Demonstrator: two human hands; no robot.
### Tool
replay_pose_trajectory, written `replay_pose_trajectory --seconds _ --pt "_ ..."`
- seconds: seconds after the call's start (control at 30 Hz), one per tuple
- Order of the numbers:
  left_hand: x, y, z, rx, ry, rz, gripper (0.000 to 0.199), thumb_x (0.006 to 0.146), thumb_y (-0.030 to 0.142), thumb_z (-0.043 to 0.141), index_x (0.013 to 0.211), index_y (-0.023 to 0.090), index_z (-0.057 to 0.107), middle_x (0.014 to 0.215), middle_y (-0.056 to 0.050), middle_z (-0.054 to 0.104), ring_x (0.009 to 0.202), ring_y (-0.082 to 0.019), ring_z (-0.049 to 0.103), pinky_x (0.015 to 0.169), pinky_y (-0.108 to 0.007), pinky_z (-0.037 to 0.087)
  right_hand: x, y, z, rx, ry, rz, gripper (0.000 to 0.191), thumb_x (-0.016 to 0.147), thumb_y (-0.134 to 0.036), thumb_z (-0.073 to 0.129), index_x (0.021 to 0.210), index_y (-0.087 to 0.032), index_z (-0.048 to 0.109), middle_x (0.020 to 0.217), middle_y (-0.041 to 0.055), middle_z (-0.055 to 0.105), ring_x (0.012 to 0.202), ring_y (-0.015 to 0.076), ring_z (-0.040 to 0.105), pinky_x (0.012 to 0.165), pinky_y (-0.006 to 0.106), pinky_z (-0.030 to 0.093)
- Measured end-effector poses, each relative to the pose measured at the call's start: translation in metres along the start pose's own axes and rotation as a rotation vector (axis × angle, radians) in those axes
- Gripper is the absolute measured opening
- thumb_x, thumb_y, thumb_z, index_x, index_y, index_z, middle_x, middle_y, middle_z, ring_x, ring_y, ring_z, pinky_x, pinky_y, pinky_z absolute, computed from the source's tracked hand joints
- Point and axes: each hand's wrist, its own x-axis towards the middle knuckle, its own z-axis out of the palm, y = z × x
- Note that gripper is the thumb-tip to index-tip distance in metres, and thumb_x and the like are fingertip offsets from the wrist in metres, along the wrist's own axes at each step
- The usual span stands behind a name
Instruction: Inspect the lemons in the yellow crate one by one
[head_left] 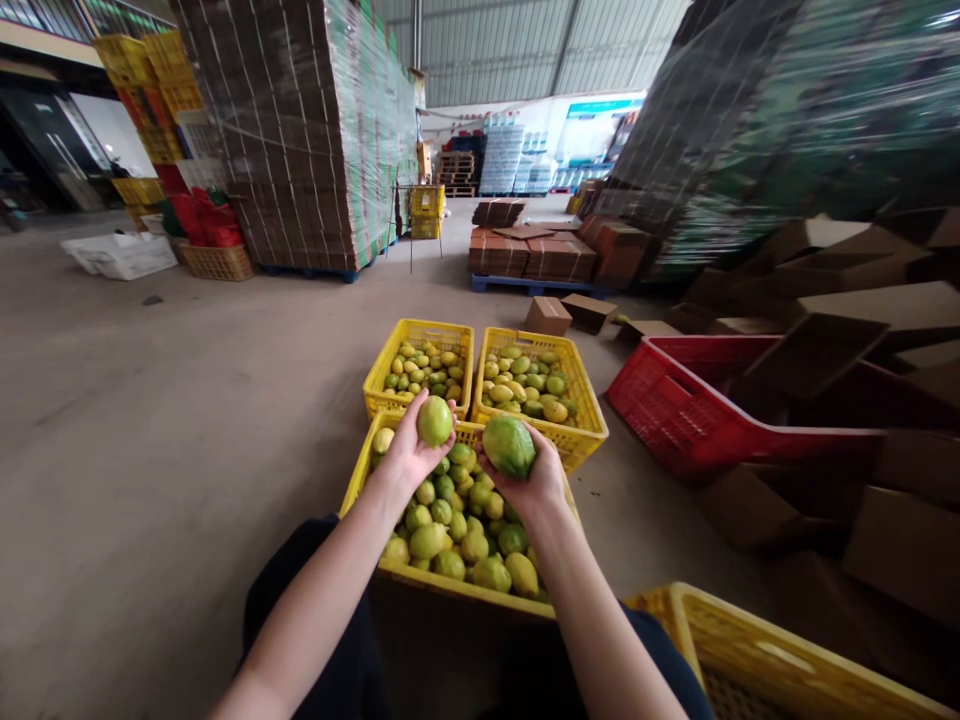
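Observation:
My left hand [415,446] holds a small yellow-green fruit [435,422], its fingers curled round the side and underside. In my right hand [536,475] lies a larger, darker green fruit [509,447], gripped from below and the right. Both hands are above the front yellow crate [480,588], which holds many green and yellow fruits [474,545]. Just behind it stand two more yellow crates, the left one [367,385] with small yellowish fruits [427,362] and the right one [596,425] with green and yellow fruits [520,390].
Another yellow crate [787,645] is at the lower right. A red crate [675,410] and open cardboard boxes [907,540] stand on the right. Flat cardboard [499,255] rests on a blue pallet [510,286]. Tall wrapped stacks [285,130] rise behind, on the concrete floor [187,440].

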Motion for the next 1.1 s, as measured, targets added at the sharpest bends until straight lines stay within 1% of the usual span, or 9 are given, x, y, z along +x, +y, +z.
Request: replay_pose_trajectory --seconds 0.1,0.23,0.33,0.4,0.5,0.63,0.77,0.9,1.1 --pt "0.0 -0.001 0.0 -0.001 -0.053 -0.05 0.025 0.092 0.035 0.051 0.099 0.014 0.063 0.084 -0.007 0.069 0.067 -0.015 0.066 0.055 -0.023 0.053 0.005 0.001 -0.003 -0.018 -0.032 0.0 0.025 0.085 -0.028 0.044 0.079 -0.015 0.064 0.071 0.0135 0.073 0.058 0.0244 0.069 0.048 0.032 0.053" --pt "-0.003 -0.001 0.003 -0.004 -0.047 -0.045 0.029 0.097 0.031 0.041 0.109 0.013 0.061 0.082 -0.006 0.069 0.07 -0.016 0.067 0.06 -0.025 0.056 0.006 0.003 -0.004 -0.031 -0.033 -0.029 0.013 0.083 -0.028 0.055 0.082 -0.018 0.064 0.067 0.0059 0.072 0.055 0.0221 0.068 0.051 0.035 0.056" --pt "-0.004 -0.001 0.005 -0.058 -0.026 -0.027 0.024 0.093 0.03 0.051 0.105 0.013 0.062 0.076 -0.005 0.067 0.069 -0.015 0.067 0.063 -0.025 0.058 0.001 0.004 0.0 -0.021 0.029 -0.059 0.007 0.079 -0.027 0.064 0.078 -0.021 0.061 0.059 -0.0013 0.068 0.05 0.0179 0.064 0.049 0.032 0.056" --pt "-0.005 -0.002 0.006 -0.078 0.012 0.029 0.016 0.087 0.023 0.06 0.101 0.016 0.063 0.074 -0.002 0.066 0.066 -0.013 0.066 0.065 -0.024 0.058 -0.003 0.003 0.003 -0.035 0.055 -0.065 0.007 0.077 -0.026 0.066 0.077 -0.021 0.061 0.058 -0.0025 0.067 0.049 0.017 0.063 0.047 0.03 0.055" --pt "-0.005 -0.001 0.005 -0.047 0.049 0.071 0.016 0.081 0.014 0.064 0.097 0.016 0.063 0.073 -0.001 0.066 0.065 -0.012 0.064 0.064 -0.023 0.057 -0.007 0.002 0.006 -0.054 0.032 -0.027 0.009 0.08 -0.028 0.061 0.079 -0.019 0.062 0.061 0.0008 0.07 0.05 0.019 0.064 0.043 0.03 0.052" --pt "-0.003 -0.001 0.001 0.046 -0.007 -0.029 0.022 0.088 0.03 0.056 0.095 0.01 0.064 0.074 -0.008 0.067 0.064 -0.015 0.064 0.057 -0.023 0.055 -0.009 0.0 0.007 -0.055 0.006 0.042 0.023 0.087 -0.03 0.047 0.08 -0.015 0.063 0.06 0.007 0.069 0.05 0.0208 0.066 0.045 0.03 0.053" --pt "0.0 0.0 -0.002 0.032 -0.106 -0.098 0.031 0.095 0.034 0.042 0.094 0.012 0.065 0.082 -0.01 0.069 0.067 -0.015 0.066 0.055 -0.022 0.054 -0.006 0.0 0.007 -0.047 0.004 0.062 0.03 0.091 -0.028 0.038 0.079 -0.014 0.062 0.063 0.0121 0.071 0.051 0.0212 0.067 0.048 0.029 0.054" --pt "0.0 0.0 -0.003 0.055 -0.158 -0.065 0.028 0.094 0.028 0.042 0.096 0.013 0.066 0.086 -0.008 0.071 0.066 -0.014 0.066 0.054 -0.022 0.054 -0.004 0.001 0.005 -0.038 -0.044 0.047 0.028 0.089 -0.029 0.041 0.083 -0.014 0.063 0.066 0.0119 0.073 0.053 0.0224 0.068 0.05 0.032 0.056" --pt "-0.004 0.001 -0.005 0.014 -0.17 -0.006 0.025 0.089 0.028 0.047 0.094 0.014 0.066 0.076 -0.006 0.068 0.057 -0.015 0.062 0.049 -0.024 0.049 -0.004 0.002 0.003 -0.006 -0.133 -0.008 0.025 0.081 -0.024 0.044 0.086 -0.012 0.066 0.078 0.0141 0.075 0.061 0.023 0.07 0.057 0.035 0.059"
